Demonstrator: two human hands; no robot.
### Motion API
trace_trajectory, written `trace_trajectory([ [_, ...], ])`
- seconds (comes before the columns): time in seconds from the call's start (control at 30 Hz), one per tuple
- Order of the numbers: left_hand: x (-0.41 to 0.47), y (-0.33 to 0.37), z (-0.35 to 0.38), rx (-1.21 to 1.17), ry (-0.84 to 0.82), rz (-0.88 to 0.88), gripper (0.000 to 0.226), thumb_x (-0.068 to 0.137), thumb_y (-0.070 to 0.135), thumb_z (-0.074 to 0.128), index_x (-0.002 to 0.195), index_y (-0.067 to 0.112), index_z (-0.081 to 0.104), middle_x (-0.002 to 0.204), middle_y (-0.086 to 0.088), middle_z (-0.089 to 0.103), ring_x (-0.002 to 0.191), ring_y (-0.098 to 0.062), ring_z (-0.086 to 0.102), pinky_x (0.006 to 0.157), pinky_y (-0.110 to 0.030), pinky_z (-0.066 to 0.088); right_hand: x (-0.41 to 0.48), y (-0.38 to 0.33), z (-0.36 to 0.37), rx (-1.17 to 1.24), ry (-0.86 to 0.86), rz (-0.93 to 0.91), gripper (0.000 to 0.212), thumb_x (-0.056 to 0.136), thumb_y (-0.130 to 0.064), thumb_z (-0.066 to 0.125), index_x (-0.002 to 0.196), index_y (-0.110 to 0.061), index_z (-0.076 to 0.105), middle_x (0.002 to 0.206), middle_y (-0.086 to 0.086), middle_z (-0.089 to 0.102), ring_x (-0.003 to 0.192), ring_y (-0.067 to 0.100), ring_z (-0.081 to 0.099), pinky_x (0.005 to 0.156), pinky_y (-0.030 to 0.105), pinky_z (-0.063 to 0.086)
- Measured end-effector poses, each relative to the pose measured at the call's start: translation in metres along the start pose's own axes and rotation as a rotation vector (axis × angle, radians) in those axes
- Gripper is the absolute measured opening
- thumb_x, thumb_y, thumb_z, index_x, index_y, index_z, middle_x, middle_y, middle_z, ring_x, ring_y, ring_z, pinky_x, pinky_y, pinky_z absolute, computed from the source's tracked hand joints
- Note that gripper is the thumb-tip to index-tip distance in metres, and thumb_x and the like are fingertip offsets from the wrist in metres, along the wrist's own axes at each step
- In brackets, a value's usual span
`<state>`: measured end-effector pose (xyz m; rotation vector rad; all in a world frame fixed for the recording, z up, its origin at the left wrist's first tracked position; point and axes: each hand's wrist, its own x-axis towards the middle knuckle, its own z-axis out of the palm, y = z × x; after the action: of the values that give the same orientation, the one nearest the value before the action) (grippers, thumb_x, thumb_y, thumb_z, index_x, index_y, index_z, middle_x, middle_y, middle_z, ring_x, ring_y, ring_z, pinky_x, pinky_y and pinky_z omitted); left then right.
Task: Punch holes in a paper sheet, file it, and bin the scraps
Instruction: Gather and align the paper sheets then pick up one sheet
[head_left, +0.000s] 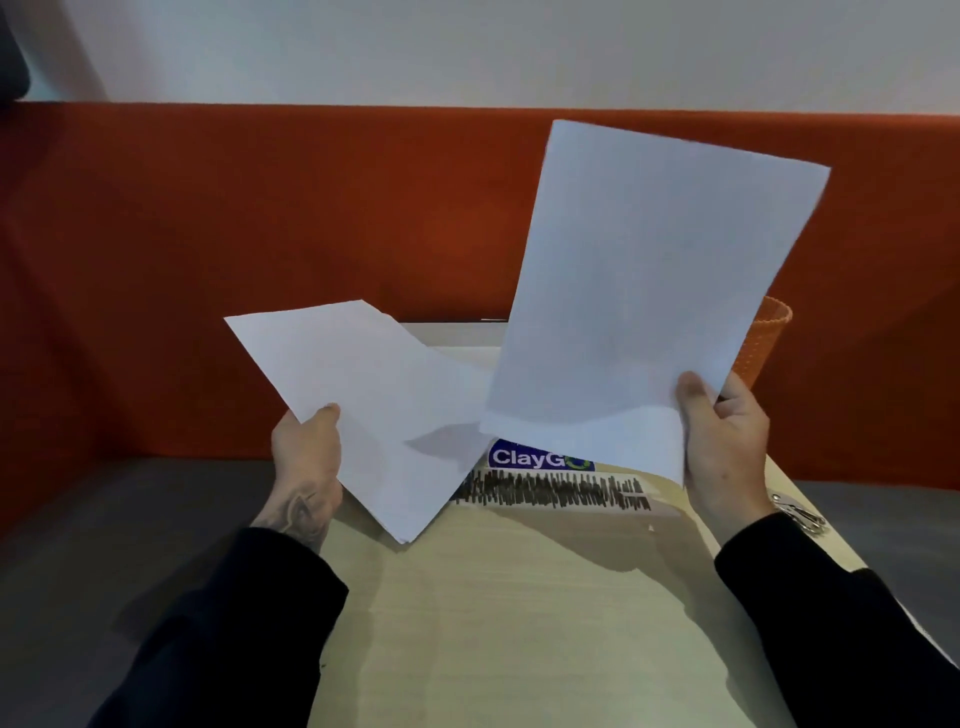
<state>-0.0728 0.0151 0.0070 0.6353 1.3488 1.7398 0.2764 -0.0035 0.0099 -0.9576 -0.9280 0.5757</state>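
Observation:
My left hand (306, 457) grips a white paper sheet (374, 405) by its left edge, holding it low and tilted over the table. My right hand (724, 436) pinches a second white sheet (644, 291) at its lower right corner, and this sheet stands nearly upright above the table. The two sheets overlap slightly near the middle. An orange perforated bin (763, 338) peeks out behind the raised sheet at the right. A metal clip-like piece (797, 514) lies at the table's right edge near my right wrist.
The light wooden table (493, 597) carries a blue "ClayGo" sticker (540, 458) and a strip of black scribbles (556, 491). An orange partition (260, 234) runs along the far side. Grey floor shows to the left and right of the table.

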Motion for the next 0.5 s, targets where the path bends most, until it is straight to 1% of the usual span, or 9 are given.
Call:
trace_trajectory([
  [0.07,-0.002,-0.002,0.003,0.030,-0.036,-0.004,0.015,0.098,0.009,0.057,0.112,0.014,0.063,0.098,-0.001,0.069,0.082,-0.019,0.066,0.064,-0.029,0.049,-0.005,0.002,0.003,-0.041,-0.058,-0.001,0.016,0.102,-0.015,0.061,0.100,-0.025,0.073,0.090,-0.008,0.079,0.087,0.019,0.070,0.081,0.041,0.056],
  [0.17,-0.008,-0.006,0.010,0.075,-0.126,0.010,0.016,0.099,0.007,0.056,0.112,0.013,0.064,0.096,-0.002,0.070,0.081,-0.018,0.066,0.065,-0.030,0.050,-0.011,0.003,0.006,-0.034,-0.101,0.015,0.015,0.103,-0.014,0.059,0.102,-0.023,0.072,0.088,-0.010,0.079,0.081,0.013,0.071,0.074,0.033,0.059],
  [0.27,-0.012,-0.008,0.013,0.084,-0.181,0.001,0.018,0.098,0.007,0.057,0.114,0.010,0.066,0.094,-0.002,0.071,0.083,-0.020,0.067,0.069,-0.031,0.051,-0.011,0.004,0.006,-0.056,-0.143,0.047,0.014,0.103,-0.015,0.060,0.105,-0.020,0.072,0.096,-0.001,0.080,0.087,0.021,0.072,0.076,0.037,0.059],
  [0.3,-0.013,-0.009,0.015,0.085,-0.215,-0.012,0.020,0.098,0.007,0.058,0.115,0.008,0.066,0.096,-0.003,0.072,0.085,-0.021,0.068,0.072,-0.032,0.052,-0.012,0.005,0.006,-0.091,-0.180,0.067,0.015,0.103,-0.013,0.059,0.106,-0.019,0.072,0.096,0.000,0.080,0.087,0.021,0.073,0.075,0.035,0.060],
  [0.37,-0.019,-0.010,0.019,0.072,-0.282,-0.048,0.023,0.098,0.013,0.060,0.119,0.010,0.067,0.103,-0.006,0.076,0.093,-0.024,0.071,0.081,-0.037,0.055,-0.017,0.008,0.008,-0.152,-0.266,0.121,0.018,0.103,-0.010,0.057,0.106,-0.019,0.072,0.091,-0.007,0.081,0.083,0.012,0.075,0.068,0.027,0.058],
  [0.4,-0.022,-0.011,0.021,0.058,-0.313,-0.067,0.024,0.098,0.019,0.061,0.121,0.013,0.067,0.106,-0.005,0.077,0.096,-0.025,0.072,0.084,-0.040,0.056,-0.019,0.010,0.010,-0.173,-0.308,0.151,0.020,0.103,-0.010,0.056,0.106,-0.021,0.072,0.092,-0.009,0.081,0.082,0.008,0.075,0.067,0.023,0.057],
  [0.5,-0.031,-0.011,0.027,0.007,-0.381,-0.124,0.023,0.100,0.033,0.059,0.117,0.021,0.068,0.102,-0.001,0.079,0.099,-0.028,0.074,0.091,-0.050,0.056,-0.024,0.010,0.016,-0.195,-0.400,0.235,0.017,0.104,-0.014,0.056,0.106,-0.024,0.070,0.092,-0.012,0.080,0.081,0.004,0.076,0.063,0.020,0.056],
])
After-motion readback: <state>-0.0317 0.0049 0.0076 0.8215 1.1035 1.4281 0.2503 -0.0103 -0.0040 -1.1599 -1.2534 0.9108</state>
